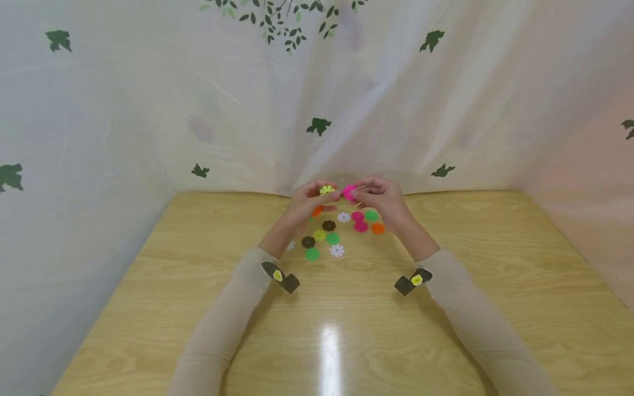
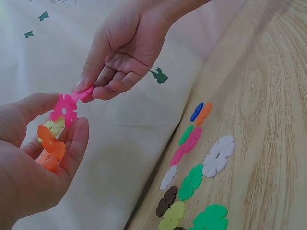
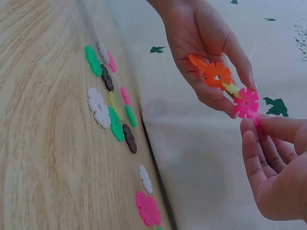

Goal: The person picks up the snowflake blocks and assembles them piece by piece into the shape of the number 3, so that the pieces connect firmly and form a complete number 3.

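Observation:
My left hand (image 1: pixel 300 206) holds a short chain of notched, flower-shaped plastic discs between thumb and fingers. Orange discs (image 2: pixel 52 152) sit near the palm, followed by a yellow disc (image 1: pixel 327 190) and a pink disc (image 3: pixel 248 98) at the far end. Across from it, my right hand (image 1: pixel 390 201) pinches another pink disc (image 2: pixel 82 93) by thumb and fingertips. Its edge meets the chain's pink disc; whether their slots are fully engaged I cannot tell. Both hands are raised above the far part of the table, and the right fingers partly cover the pinched disc.
Loose discs lie scattered on the wooden table (image 1: pixel 327 308) below the hands: white (image 1: pixel 337 251), green (image 1: pixel 312 254), brown (image 1: pixel 308 242), yellow (image 1: pixel 319 235), pink (image 1: pixel 361 226) and orange (image 1: pixel 378 228). A pale curtain (image 1: pixel 238 121) with leaf-like prints hangs behind the table's back edge.

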`<state>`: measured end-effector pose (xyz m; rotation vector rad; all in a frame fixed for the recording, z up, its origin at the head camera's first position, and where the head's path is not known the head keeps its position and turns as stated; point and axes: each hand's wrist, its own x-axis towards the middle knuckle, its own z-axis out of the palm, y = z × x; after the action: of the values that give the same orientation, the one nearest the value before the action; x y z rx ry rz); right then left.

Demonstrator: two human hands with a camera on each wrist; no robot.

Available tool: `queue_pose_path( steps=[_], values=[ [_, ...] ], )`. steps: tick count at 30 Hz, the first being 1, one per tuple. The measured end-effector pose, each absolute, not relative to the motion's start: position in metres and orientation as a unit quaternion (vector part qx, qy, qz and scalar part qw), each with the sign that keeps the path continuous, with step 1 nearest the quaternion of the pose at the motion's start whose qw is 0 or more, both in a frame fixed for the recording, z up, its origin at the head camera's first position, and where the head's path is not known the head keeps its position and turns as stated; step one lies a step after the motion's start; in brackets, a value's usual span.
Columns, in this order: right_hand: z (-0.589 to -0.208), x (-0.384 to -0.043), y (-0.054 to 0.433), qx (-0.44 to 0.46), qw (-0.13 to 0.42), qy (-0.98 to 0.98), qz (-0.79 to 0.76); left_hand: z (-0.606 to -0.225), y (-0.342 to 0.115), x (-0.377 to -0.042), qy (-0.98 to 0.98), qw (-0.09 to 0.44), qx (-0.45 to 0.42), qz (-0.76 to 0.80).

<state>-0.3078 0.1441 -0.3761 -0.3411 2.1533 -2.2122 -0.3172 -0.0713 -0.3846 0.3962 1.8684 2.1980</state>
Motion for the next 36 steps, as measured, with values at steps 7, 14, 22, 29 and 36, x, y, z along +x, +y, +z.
queue_pose_path(
  steps=[7,14,22,29,36],
  values=[
    [-0.375,-0.308,0.145,-0.115,0.009,0.697,-0.708,-0.384,-0.072,-0.320,0.650,0.113,0.131,0.740],
    [-0.376,-0.310,0.142,-0.116,0.005,0.689,-0.716,-0.382,-0.073,-0.317,0.649,0.106,0.145,0.740],
    [-0.375,-0.307,0.131,-0.104,-0.017,0.662,-0.742,-0.383,-0.067,-0.317,0.629,0.103,0.154,0.755],
    [-0.373,-0.306,0.133,-0.099,-0.019,0.659,-0.746,-0.382,-0.062,-0.317,0.618,0.133,0.155,0.760],
    [-0.372,-0.304,0.135,-0.087,0.000,0.667,-0.740,-0.382,-0.063,-0.314,0.615,0.166,0.169,0.752]
  ],
)
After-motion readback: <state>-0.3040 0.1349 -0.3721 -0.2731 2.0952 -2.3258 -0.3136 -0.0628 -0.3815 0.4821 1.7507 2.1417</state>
